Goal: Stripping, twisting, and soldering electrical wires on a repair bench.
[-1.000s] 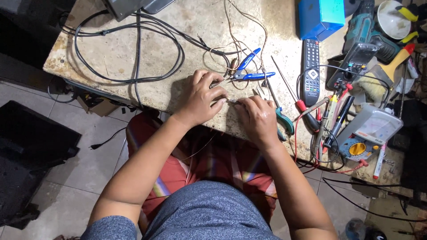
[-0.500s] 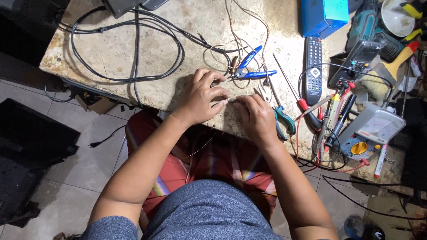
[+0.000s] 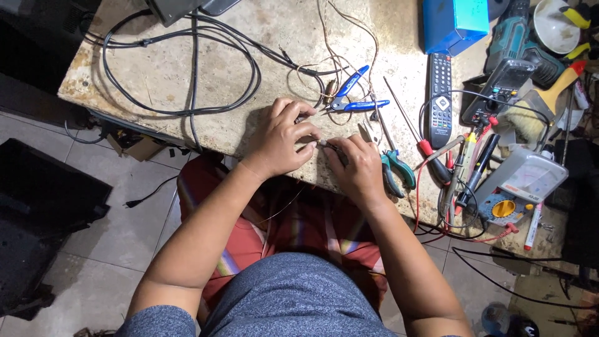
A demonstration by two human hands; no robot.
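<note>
Both hands (image 3: pixel 318 153) still together on thin wire (image 3: pixel 329 145), near table edge (image 3: pixel 187 128).

Stone worktable over a tiled floor

The mottled beige table (image 3: pixel 187 68) fills the upper view, its near edge chipped. Below the table lies a floor (image 3: pixel 118 231) of pale grey tiles. Left of the table sits a black panel (image 3: pixel 37 218); a cardboard box (image 3: pixel 138 146) is tucked under the table's edge.
</note>
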